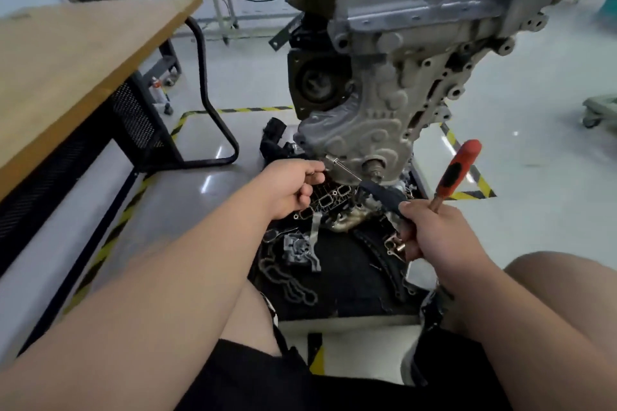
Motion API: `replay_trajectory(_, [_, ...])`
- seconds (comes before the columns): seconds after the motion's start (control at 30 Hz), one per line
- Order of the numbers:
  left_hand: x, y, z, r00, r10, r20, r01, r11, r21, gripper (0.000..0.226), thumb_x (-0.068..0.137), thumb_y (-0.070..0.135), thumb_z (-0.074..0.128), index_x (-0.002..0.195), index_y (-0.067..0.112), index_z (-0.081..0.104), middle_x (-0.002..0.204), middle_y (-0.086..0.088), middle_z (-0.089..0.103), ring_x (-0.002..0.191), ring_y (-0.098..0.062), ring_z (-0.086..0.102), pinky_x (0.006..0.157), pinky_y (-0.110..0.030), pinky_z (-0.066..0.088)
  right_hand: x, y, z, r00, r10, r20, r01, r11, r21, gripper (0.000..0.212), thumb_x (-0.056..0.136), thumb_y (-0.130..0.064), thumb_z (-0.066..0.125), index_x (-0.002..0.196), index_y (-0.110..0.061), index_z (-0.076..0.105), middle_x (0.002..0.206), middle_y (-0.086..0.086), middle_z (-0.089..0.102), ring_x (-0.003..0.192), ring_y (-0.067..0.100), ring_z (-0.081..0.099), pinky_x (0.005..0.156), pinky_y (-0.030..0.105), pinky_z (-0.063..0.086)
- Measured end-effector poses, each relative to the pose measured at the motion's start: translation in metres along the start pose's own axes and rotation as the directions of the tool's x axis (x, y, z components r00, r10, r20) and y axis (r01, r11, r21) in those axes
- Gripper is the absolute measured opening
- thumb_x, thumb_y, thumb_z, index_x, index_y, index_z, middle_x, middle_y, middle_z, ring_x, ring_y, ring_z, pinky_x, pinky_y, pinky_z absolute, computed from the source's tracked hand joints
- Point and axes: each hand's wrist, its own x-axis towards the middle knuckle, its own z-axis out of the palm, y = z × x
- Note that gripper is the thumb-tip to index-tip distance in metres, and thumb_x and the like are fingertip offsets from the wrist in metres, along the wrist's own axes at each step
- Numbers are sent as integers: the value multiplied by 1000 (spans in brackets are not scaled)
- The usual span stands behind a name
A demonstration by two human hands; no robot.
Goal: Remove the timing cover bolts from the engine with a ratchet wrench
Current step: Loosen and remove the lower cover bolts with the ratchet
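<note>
A grey cast engine hangs upright in front of me, its timing cover facing me. A ratchet wrench has its head on a bolt at the cover's lower left edge. My left hand is curled at the wrench head, fingertips by the bolt. My right hand grips the wrench's dark handle together with a red and black handled tool that sticks up and to the right, and it also holds a small bolt-like part low in the fist.
A black mat on the floor below the engine carries gaskets, a chain and removed metal parts. A wooden workbench with a black frame stands at the left. Yellow and black tape marks the floor. My knees frame the mat.
</note>
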Motion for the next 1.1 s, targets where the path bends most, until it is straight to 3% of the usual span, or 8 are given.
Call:
replay_trajectory(0.17, [14, 26, 1, 992, 114, 50, -111, 992, -56, 20, 100, 11, 43, 92, 16, 61, 65, 3, 55, 32, -2, 32, 35, -13, 27, 6, -23, 17, 997, 9, -80, -1, 995, 97, 28, 95, -26, 53, 71, -12, 54, 53, 5, 53, 37, 17, 42, 45, 30, 41])
replay_trajectory(0.23, [19, 26, 2, 990, 114, 85, -107, 991, -84, 16, 98, 13, 49, 90, 15, 62, 61, 4, 56, 32, -2, 31, 34, -14, 26, 7, -28, 22, 991, -40, -126, 42, 999, 21, 35, 95, -28, 52, 63, -14, 55, 50, 6, 52, 38, 17, 43, 50, 33, 42])
replay_trajectory(0.37, [28, 24, 6, 988, 98, 121, -86, 991, -99, 13, 96, 15, 54, 86, 12, 61, 66, 2, 60, 33, -4, 31, 34, -15, 26, 2, -31, 45, 961, -126, -248, 114, 992, -60, 23, 96, -22, 52, 73, -21, 58, 52, -5, 59, 38, 11, 45, 44, 24, 43])
replay_trajectory(0.57, [32, 30, 6, 982, 107, 158, -107, 994, -13, 18, 95, 16, 54, 79, 13, 62, 78, -2, 65, 43, -11, 32, 41, -21, 28, -1, -36, 83, 903, -39, -428, 106, 985, 134, 14, 97, -23, 49, 87, -17, 56, 52, -9, 61, 35, 12, 44, 42, 22, 43])
replay_trajectory(0.67, [29, 33, -3, 983, 85, 161, -85, 996, -8, 18, 96, 15, 54, 80, 12, 62, 77, -3, 61, 45, -12, 33, 40, -21, 28, 0, -45, 93, 909, 18, -416, 89, 968, 235, 12, 98, -22, 48, 92, -14, 55, 51, -6, 60, 33, 14, 41, 50, 31, 42])
replay_trajectory(0.77, [28, 34, -14, 991, 32, 133, -32, 999, -1, 16, 98, 12, 51, 84, 12, 60, 73, -1, 55, 48, -12, 31, 39, -19, 26, -1, -50, 100, 923, 58, -381, 60, 955, 292, 12, 99, -22, 47, 93, -12, 53, 51, -3, 59, 33, 14, 39, 41, 27, 42])
replay_trajectory(0.93, [29, 30, -27, 991, 78, 113, -88, 992, 90, 19, 98, 10, 46, 84, 9, 58, 73, -1, 54, 48, -11, 32, 38, -18, 27, 0, -44, 106, 943, 95, -319, 25, 935, 354, 13, 99, -22, 48, 91, -13, 52, 51, -2, 59, 33, 13, 38, 39, 24, 41])
replay_trajectory(1.1, [35, 10, -43, 995, -80, 66, 72, 991, 117, 26, 98, 9, 39, 74, 11, 49, 68, 0, 47, 49, -10, 29, 46, -18, 25, 0, -32, 99, 963, 139, -233, -52, 937, 345, 11, 97, -24, 48, 96, -14, 54, 51, -1, 57, 35, 14, 38, 40, 23, 41])
